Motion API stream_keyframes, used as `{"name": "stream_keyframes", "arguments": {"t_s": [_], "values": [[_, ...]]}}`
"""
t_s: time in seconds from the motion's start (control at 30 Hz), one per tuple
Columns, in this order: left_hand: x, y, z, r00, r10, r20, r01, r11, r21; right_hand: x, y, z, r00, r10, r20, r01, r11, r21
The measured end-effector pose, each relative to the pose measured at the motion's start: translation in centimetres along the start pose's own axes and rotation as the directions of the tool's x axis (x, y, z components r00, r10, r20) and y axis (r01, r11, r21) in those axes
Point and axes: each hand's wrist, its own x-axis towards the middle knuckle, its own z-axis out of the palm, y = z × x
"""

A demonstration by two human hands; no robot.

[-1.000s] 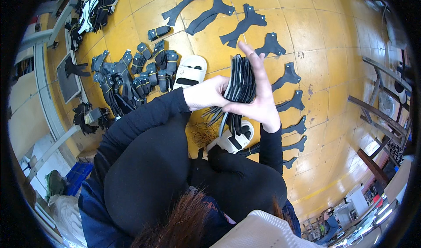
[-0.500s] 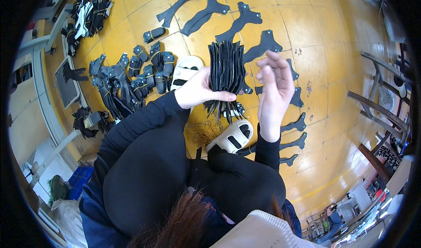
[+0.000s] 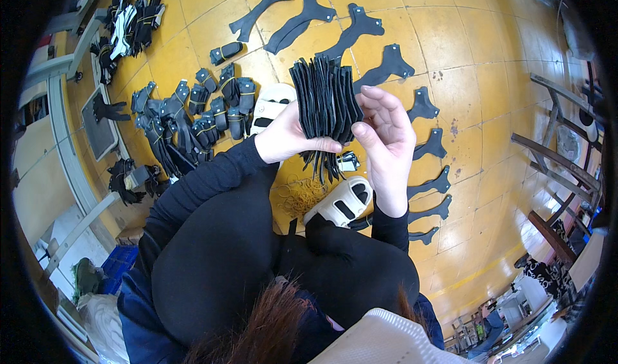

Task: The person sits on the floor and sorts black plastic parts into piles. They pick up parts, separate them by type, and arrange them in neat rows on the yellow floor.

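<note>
My left hand (image 3: 283, 135) is closed around a thick bundle of black flat fabric pieces (image 3: 324, 100), its thumb across the lower front. The layers stand nearly upright, edges facing up, and thin loose ends hang below the thumb. My right hand (image 3: 391, 135) is at the bundle's right side, fingers curved and apart, thumb tip at its edge. Whether it presses on the layers is hard to tell. Beneath lie a heap of yellowish rubber bands (image 3: 301, 195) and a small white-and-black item (image 3: 348, 162). The fabric pieces' exact kind is not clear.
Dark sock-like forked pieces (image 3: 394, 66) lie in an arc on the yellow tiled floor (image 3: 479, 87). Several banded dark bundles (image 3: 235, 93) are on the left. My cream sandals (image 3: 341, 203) are on the floor. Wooden frames (image 3: 560, 161) stand at right.
My right hand has come left and slightly down, from apart to the bundle's right edge. The bundle has shifted a little left and its layers fan wider. My left hand keeps its grip.
</note>
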Motion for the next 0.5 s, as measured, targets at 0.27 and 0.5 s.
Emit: {"name": "stream_keyframes", "arguments": {"t_s": [0.27, 0.5], "values": [[-0.08, 0.25, -0.08, 0.999, -0.049, -0.019, 0.050, 0.998, 0.044, -0.17, 0.20, -0.34, 0.988, -0.010, -0.153, 0.008, 1.000, -0.010], [0.04, -0.16, -0.31, 0.999, 0.024, 0.026, -0.027, 0.993, 0.118, -0.24, -0.61, -0.27, 0.993, -0.106, -0.048, 0.076, 0.904, -0.421]]}}
